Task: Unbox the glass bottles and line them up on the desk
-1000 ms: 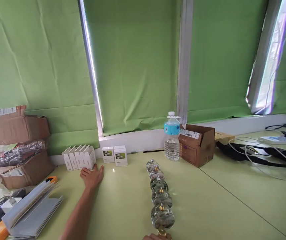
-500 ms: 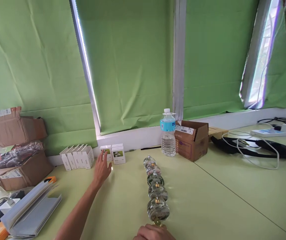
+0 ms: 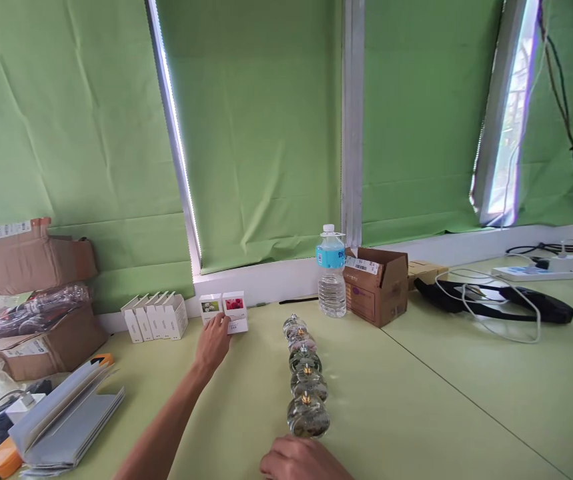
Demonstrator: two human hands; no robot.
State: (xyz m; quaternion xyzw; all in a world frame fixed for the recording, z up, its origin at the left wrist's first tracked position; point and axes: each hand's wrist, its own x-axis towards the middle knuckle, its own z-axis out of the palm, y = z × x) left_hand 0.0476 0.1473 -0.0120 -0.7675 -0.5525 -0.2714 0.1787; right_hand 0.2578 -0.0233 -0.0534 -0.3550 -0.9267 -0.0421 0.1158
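My left hand (image 3: 213, 341) reaches forward with bent fingers, closed at the edge of a low white box (image 3: 239, 326) that stands before a small white box with a red flower picture (image 3: 235, 305). Beside that, partly behind my fingers, is a white box with a green and white flower picture (image 3: 211, 306). Several round clear glass bottles (image 3: 309, 417) with gold or silver tops form a row away from me. At the near end of this row, my right hand (image 3: 306, 459) is curled at the bottom edge; its fingertips, and anything in them, are hidden.
Several white boxes (image 3: 154, 319) stand in a row at left. A water bottle (image 3: 332, 290) and an open cardboard box (image 3: 376, 287) are at the back. A black headset-like object (image 3: 536, 305) with white cable lies right. Grey folders (image 3: 73, 427) and worn cartons (image 3: 41, 343) fill the left side.
My left hand has moved right and bent its fingers. A red flower picture now shows on the right box, where a green and white one was. My right hand now hides the nearest gold top.
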